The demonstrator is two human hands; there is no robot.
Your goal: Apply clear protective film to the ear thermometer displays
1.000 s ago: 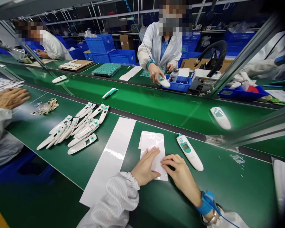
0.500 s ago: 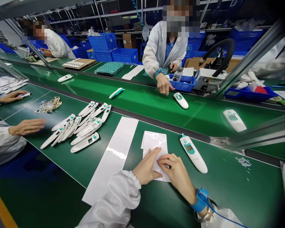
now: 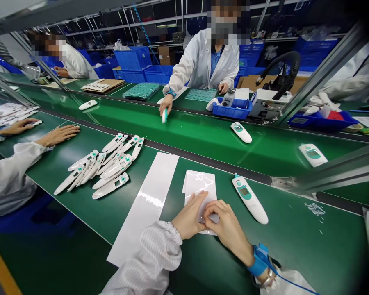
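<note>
Bench: green work surface (image 3: 295,246), in front of the person. Belt: green conveyor (image 3: 197,135), running along the bench's far edge. Strip: long white sheet (image 3: 146,205), flat on the bench, left of the hands, partly overlapped by the left sleeve (image 3: 160,246). Casings: heap of white shells (image 3: 115,167) with teal details, beyond the strip to the left. Sheets: glossy white pieces (image 3: 204,180), overlapping, flat on the bench; the upper portion lies bare beyond the fingers, the lower portion under and between both hands. Left hand: one (image 3: 187,215), laid across the sheets' left side, fingers extended, thumb apart and pointing toward the other hand; no grip visible. Right hand: one (image 3: 226,221), at the sheets' lower right, thumb and forefinger curled into a ring, tips close together beside the left thumb; whether anything is pinched cannot be told. Thermometer: white and teal (image 3: 250,200), lying right of the sheets, apart from both hands. Wristband: blue (image 3: 258,261), on the right wrist. Fragments: small, clear (image 3: 315,209), scattered at far right.
</note>
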